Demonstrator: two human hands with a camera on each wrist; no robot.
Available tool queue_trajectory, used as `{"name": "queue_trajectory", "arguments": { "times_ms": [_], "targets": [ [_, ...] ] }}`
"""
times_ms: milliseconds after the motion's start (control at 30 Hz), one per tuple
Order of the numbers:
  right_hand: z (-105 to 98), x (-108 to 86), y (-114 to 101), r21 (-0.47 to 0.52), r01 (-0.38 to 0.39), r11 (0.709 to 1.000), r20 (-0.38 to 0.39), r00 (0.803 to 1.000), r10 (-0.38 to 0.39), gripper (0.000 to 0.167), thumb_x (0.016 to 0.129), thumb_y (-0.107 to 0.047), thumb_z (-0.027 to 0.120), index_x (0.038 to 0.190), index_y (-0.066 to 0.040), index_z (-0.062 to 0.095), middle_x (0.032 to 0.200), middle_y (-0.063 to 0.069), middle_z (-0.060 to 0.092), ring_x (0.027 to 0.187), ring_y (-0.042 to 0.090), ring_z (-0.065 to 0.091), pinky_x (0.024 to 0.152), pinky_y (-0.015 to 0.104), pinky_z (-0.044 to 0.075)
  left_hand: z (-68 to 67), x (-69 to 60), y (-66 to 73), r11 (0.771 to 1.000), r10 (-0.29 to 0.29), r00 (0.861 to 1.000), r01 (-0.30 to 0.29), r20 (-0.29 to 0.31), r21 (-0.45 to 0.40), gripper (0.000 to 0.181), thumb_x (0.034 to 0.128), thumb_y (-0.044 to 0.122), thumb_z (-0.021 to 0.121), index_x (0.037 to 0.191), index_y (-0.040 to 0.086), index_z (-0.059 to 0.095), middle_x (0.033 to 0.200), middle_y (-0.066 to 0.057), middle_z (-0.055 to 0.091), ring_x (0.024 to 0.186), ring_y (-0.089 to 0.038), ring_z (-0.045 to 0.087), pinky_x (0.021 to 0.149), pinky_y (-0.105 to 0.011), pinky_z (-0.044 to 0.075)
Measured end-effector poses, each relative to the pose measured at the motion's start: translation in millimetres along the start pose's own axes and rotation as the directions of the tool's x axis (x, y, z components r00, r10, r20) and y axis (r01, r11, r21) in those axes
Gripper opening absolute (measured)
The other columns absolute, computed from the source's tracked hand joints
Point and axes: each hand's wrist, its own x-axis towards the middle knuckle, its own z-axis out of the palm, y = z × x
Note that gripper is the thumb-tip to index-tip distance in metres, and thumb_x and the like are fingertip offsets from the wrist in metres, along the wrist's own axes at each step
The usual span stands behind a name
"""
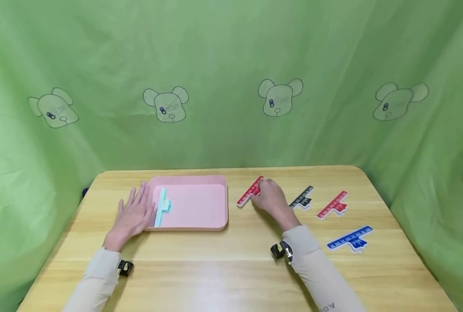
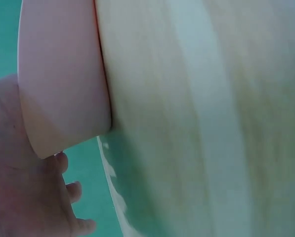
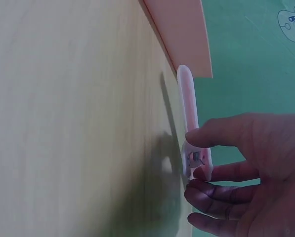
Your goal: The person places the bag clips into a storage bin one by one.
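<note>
My right hand (image 1: 272,200) pinches a red keyboard-patterned clip (image 1: 250,192) by its handle, just right of the pink tray (image 1: 200,206). In the right wrist view the thumb and forefinger grip the clip (image 3: 188,98) at its spring, and its shadow falls on the table beside it. My left hand (image 1: 133,215) rests along the tray's left rim with fingers straight and spread. A mint-green clip (image 1: 161,210) lies inside the tray near its left wall. In the left wrist view the palm sits against the tray wall (image 2: 63,74).
To the right on the wooden table (image 1: 215,273) lie a dark green clip (image 1: 302,198), partly behind the right forearm, another red clip (image 1: 332,205) and a blue clip (image 1: 349,238). A green curtain (image 1: 223,143) with bear heads hangs behind the table's far edge.
</note>
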Motion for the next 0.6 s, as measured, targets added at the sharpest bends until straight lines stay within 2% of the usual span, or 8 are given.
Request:
{"name": "queue_trajectory", "arguments": {
  "times_ms": [100,367,600],
  "targets": [
    [-6,-0.1,1,-0.003,0.004,1.0,0.003,1.0,-0.004,0.03,0.088,-0.018,0.079,0.1,0.004,0.065,0.095,0.016,0.059,0.073,0.025,0.055,0.059,0.033,0.05,2.0,3.2,-0.2,1.0,0.003,1.0,-0.003,0.0,0.01,0.069,0.1111,0.04,0.028,0.164,0.001,0.006,0.171,-0.016,0.0,0.154,-0.048,0.005,0.115,-0.077,0.004],
    [-12,-3.0,3,0.026,0.012,1.0,0.037,0.999,-0.013,0.033,0.089,-0.017,0.077,0.109,0.007,0.063,0.094,0.014,0.056,0.071,0.024,0.054,0.054,0.029,0.05,3.3,1.0,-5.1,0.999,-0.012,1.0,0.012,0.004,0.046,0.069,0.1108,0.04,0.027,0.164,0.001,0.006,0.171,-0.016,0.002,0.154,-0.046,0.006,0.116,-0.077,0.005],
    [-17,-6.2,7,0.035,0.007,0.999,0.026,1.0,-0.008,0.045,0.091,-0.018,0.077,0.12,0.012,0.061,0.098,0.018,0.057,0.067,0.023,0.055,0.049,0.028,0.05,3.0,3.5,-3.5,0.999,-0.006,1.0,0.005,0.017,0.042,0.068,0.1109,0.04,0.025,0.164,0.002,0.006,0.172,-0.015,0.0,0.155,-0.046,0.005,0.116,-0.076,0.004]
  ]
}}
